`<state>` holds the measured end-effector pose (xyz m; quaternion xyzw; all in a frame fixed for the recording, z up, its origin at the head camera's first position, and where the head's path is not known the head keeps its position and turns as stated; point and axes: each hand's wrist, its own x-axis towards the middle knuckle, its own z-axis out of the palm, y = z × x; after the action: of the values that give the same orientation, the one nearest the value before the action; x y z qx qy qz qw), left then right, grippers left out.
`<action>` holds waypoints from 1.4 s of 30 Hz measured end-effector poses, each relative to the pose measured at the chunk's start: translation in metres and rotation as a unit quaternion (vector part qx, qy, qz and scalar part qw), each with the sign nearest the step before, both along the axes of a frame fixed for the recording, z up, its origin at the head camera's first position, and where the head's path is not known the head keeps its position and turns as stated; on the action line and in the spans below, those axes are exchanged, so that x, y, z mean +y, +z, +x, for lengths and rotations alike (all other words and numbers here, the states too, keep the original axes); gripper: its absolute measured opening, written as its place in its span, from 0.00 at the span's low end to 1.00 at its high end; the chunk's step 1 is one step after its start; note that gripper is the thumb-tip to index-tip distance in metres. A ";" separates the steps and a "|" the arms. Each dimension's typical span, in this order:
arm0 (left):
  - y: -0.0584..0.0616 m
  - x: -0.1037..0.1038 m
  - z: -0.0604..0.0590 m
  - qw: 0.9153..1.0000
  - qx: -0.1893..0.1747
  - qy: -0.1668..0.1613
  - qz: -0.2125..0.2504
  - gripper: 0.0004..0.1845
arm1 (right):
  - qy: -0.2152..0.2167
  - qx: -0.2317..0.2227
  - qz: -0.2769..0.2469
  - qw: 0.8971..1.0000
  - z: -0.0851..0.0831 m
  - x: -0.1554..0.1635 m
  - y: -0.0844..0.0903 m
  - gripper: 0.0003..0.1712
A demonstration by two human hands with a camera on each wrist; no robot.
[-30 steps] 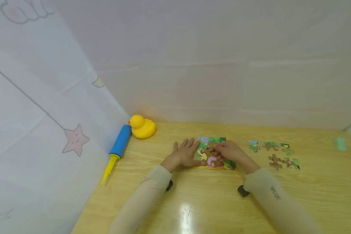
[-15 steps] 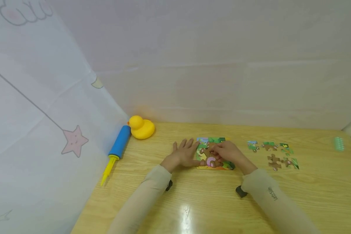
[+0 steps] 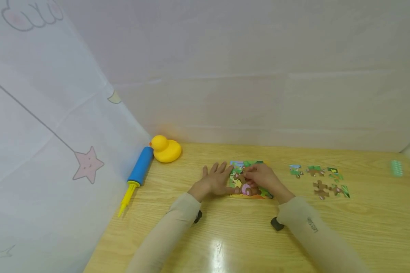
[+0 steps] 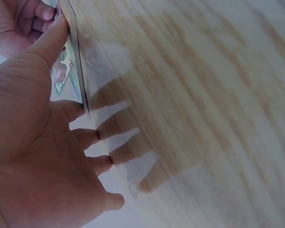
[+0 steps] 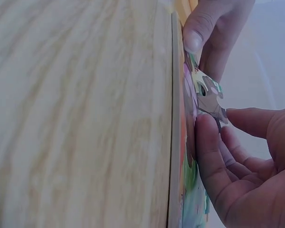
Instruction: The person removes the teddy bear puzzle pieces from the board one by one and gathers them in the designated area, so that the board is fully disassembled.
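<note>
A flat picture puzzle board (image 3: 247, 194) with a brown bear on it lies on the table between the hands. My left hand (image 3: 213, 184) rests with fingers spread along its left side, the thumb (image 5: 194, 40) on the lower left corner and the fingertips at the left edge. My right hand (image 3: 264, 178) is over the middle of the board. Its thumb and fingers pinch a jigsaw piece (image 5: 210, 99) with part of the bear on it, tilted up from the board in the right wrist view. The right hand covers much of the board's right half.
Several loose jigsaw pieces (image 3: 321, 189) lie on the table right of the board. A yellow rubber duck (image 3: 167, 149) and a blue hand pump (image 3: 141, 166) with a yellow nozzle are at the left. A green translucent object (image 3: 397, 168) stands far right. A pale cloth wall (image 3: 225, 106) closes the back.
The right hand has shifted slightly left over the board, with the piece between its fingers. The left hand has stayed in place, and the loose pieces lie as before.
</note>
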<state>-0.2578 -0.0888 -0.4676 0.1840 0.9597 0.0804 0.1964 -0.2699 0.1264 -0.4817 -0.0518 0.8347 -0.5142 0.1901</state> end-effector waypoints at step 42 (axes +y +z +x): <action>-0.001 0.002 -0.003 1.000 0.012 -0.002 -0.012 0.55 | -0.009 -0.109 -0.226 0.968 -0.001 0.047 -0.001 0.28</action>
<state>-0.2607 -0.0866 -0.4688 0.1845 0.9626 0.0665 0.1867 -0.2714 0.1732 -0.4827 -0.0295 0.6715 -0.6937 0.2588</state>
